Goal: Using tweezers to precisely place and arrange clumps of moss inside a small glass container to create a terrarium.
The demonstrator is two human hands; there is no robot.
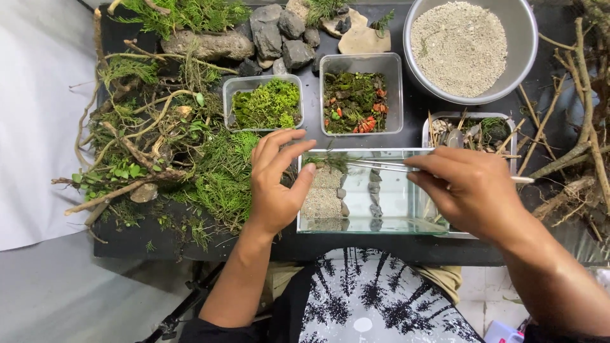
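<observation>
Black cloth with white tree shapes (381,298) lies closest to me, down at the bottom. Going from the left, I see a pile of green plants and twigs (159,146) on the black table (121,244). Next comes my left hand (274,184), fingers spread open, touching the left wall of the small glass tank (406,190). Sand and little stones lie inside the tank. My right hand (470,190) is closed tight around long metal tweezers (381,165), and their tips hold a green sprig (327,162) in the tank's back left corner
</observation>
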